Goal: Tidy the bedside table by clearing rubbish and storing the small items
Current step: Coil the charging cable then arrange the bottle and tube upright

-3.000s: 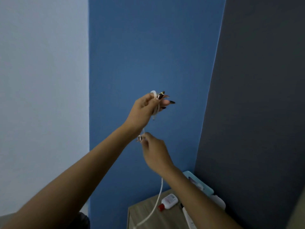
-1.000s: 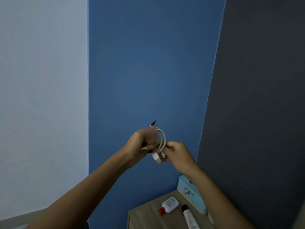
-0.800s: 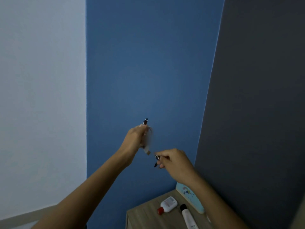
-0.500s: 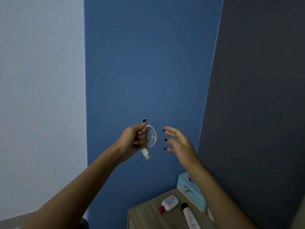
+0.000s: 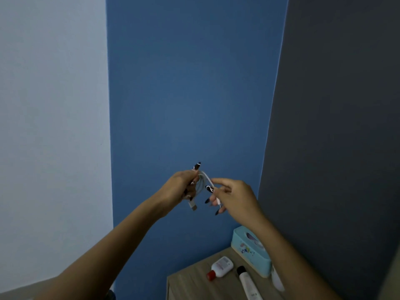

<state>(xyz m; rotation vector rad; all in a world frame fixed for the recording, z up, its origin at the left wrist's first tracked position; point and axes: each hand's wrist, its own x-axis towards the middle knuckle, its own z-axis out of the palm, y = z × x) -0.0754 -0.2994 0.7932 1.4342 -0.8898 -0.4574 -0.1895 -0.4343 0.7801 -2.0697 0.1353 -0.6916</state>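
A coiled white charging cable is held up in front of the blue wall. My left hand grips the coil, and the cable's plug hangs below its fingers. My right hand pinches the cable's free end at the coil's right side. Below, the wooden bedside table shows only its back corner at the bottom of the view.
On the table lie a small white bottle with a red cap and a white tube with a black cap. A light blue tissue box stands against the dark grey panel on the right.
My right hand let go of the cable and opened beside it, then came back and pinched the free end. My left hand has kept its grip on the coil.
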